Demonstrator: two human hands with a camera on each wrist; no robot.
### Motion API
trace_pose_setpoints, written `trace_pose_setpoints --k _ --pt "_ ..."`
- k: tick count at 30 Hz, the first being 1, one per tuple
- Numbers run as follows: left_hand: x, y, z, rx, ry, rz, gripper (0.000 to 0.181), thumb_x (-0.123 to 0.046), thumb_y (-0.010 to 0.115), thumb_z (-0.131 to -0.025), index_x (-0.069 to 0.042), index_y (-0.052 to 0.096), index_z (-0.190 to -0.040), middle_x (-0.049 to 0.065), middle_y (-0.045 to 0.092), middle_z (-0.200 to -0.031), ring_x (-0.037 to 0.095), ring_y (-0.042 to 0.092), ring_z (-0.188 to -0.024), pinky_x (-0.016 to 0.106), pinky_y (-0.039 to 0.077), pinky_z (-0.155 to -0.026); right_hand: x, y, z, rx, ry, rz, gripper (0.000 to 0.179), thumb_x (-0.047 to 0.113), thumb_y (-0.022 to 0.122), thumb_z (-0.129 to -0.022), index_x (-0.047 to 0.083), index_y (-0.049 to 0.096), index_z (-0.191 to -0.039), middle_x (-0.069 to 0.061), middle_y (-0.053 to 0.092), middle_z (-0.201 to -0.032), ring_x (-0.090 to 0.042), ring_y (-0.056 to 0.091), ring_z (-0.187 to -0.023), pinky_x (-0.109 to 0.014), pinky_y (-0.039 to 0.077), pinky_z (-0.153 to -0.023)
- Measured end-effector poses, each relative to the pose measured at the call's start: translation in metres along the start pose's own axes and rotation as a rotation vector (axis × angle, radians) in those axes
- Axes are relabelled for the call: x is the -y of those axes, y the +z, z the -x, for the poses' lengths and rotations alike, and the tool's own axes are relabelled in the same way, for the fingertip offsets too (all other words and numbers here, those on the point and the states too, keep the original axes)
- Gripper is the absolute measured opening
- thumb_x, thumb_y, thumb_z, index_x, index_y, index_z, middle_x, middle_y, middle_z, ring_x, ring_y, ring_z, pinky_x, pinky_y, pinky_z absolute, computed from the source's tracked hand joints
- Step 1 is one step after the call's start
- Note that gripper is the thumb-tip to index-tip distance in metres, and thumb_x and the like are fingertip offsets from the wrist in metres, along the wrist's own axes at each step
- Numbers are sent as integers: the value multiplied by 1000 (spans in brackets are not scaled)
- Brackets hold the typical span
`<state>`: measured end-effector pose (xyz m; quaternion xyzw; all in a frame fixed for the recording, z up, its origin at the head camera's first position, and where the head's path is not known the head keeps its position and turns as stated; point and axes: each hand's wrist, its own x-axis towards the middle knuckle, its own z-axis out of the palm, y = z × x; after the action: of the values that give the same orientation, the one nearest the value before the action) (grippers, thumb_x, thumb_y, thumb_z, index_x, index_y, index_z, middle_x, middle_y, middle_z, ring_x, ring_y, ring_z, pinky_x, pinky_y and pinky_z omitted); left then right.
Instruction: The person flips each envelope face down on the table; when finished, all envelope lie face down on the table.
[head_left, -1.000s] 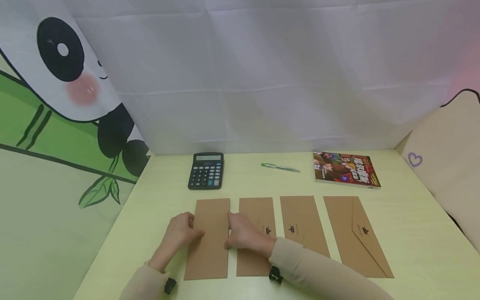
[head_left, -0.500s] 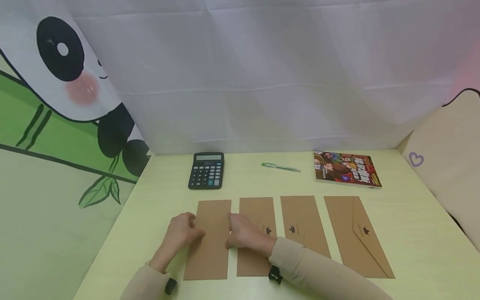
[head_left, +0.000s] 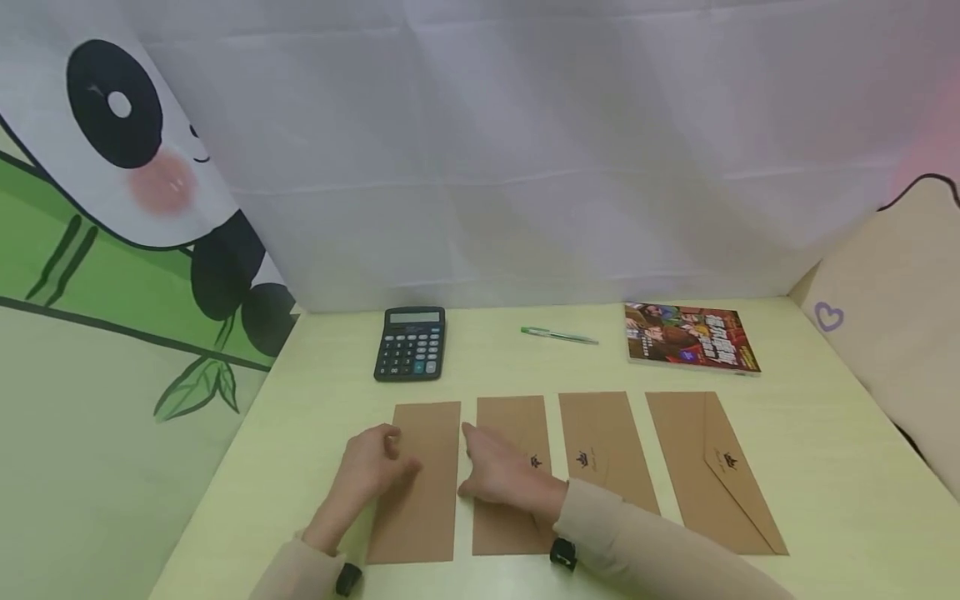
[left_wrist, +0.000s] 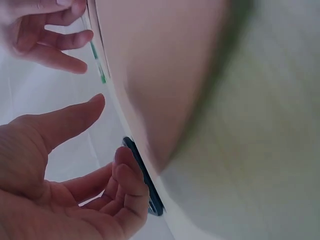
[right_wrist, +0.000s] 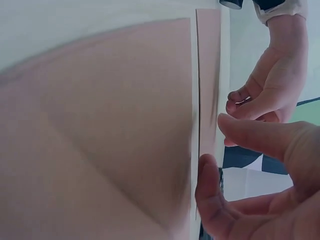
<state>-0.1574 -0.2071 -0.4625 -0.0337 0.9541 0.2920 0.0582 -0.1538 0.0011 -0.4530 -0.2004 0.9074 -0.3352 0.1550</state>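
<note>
A plain brown envelope lies flat on the table at the left end of a row, no flap showing. My left hand hovers at its left edge, thumb reaching over the paper and fingers spread from it. Opposite, my right hand is at the envelope's right edge, thumb and forefinger apart, and covers part of the second envelope, which bears a small crown print. In the left wrist view my left hand holds nothing. The right wrist view shows a gap between thumb and fingers of my right hand.
Two more brown envelopes, a third and one with a slanted flap, continue the row rightward. Behind them are a black calculator, a green pen and a comic-covered book. A white cloth hangs at the table's back.
The leftmost envelope shifted slightly toward me and its top edge slightly right. Both hands then came off its edges, the right hand moving a little to the right, the left thumb lifting.
</note>
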Motion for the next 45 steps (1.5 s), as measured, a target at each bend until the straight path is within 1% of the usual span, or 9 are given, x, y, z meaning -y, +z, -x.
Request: trace_pose_setpoints --k 4,11,14,18,21,25,32,37,45 --pt "-11 7 5 26 44 58 55 -20 82 -73 5 59 -117 7 63 -88 21 59 -79 36 51 -68 -2 -7 4 -8 7 73 85 17 86 -66 -6 42 -135 -1 57 -90 -14 52 -80 -28 47 -72" --pt "-30 24 14 142 160 123 54 -17 83 -73 7 60 -115 3 58 -87 17 54 -78 31 47 -65 -22 -17 15 -28 13 73 50 11 82 -62 3 54 -103 0 50 -72 -15 47 -63 -30 42 -52" --pt "-36 31 16 179 249 109 36 -14 83 -70 3 65 -95 0 54 -75 14 49 -68 27 42 -57 -30 -22 20 -36 16 51 42 8 81 -62 4 52 -92 -1 47 -71 -16 44 -62 -29 40 -50" --pt "-42 36 19 193 344 54 30 -15 83 -68 -7 55 -69 -4 46 -61 10 42 -57 25 34 -48 -36 -28 26 -55 17 33 46 5 80 -63 1 53 -100 -4 50 -77 -18 46 -68 -31 42 -55" --pt "-47 39 22 202 341 33 32 -17 84 -67 -10 52 -67 -5 44 -60 10 41 -57 25 32 -49 -38 -34 29 -66 40 42 64 7 82 -64 -5 51 -119 -9 57 -96 -22 51 -83 -35 46 -70" --pt "-52 43 27 199 315 33 31 -14 83 -66 -7 52 -66 -4 42 -60 12 39 -57 26 31 -50 -43 -41 35 -71 83 59 82 8 83 -63 -11 43 -132 -19 55 -111 -27 52 -93 -41 45 -81" --pt "-58 46 29 196 292 7 35 -12 84 -65 -7 49 -65 -3 37 -59 14 37 -58 27 29 -51 -61 -45 39 -86 119 46 82 12 85 -62 -9 44 -129 -17 55 -102 -25 50 -85 -41 46 -74" --pt "-62 49 27 206 277 -12 34 -9 84 -65 -7 51 -65 -2 38 -60 14 37 -58 27 30 -50 -65 -47 41 -90 154 8 99 10 86 -61 -12 30 -140 -24 54 -116 -26 51 -91 -42 46 -80" --pt "-64 52 22 168 298 -36 29 9 68 -61 -9 45 -56 -4 33 -53 12 32 -51 25 24 -42 -63 -50 37 -86 223 -51 78 10 88 -60 -8 44 -123 -12 57 -90 -25 54 -79 -40 48 -69"
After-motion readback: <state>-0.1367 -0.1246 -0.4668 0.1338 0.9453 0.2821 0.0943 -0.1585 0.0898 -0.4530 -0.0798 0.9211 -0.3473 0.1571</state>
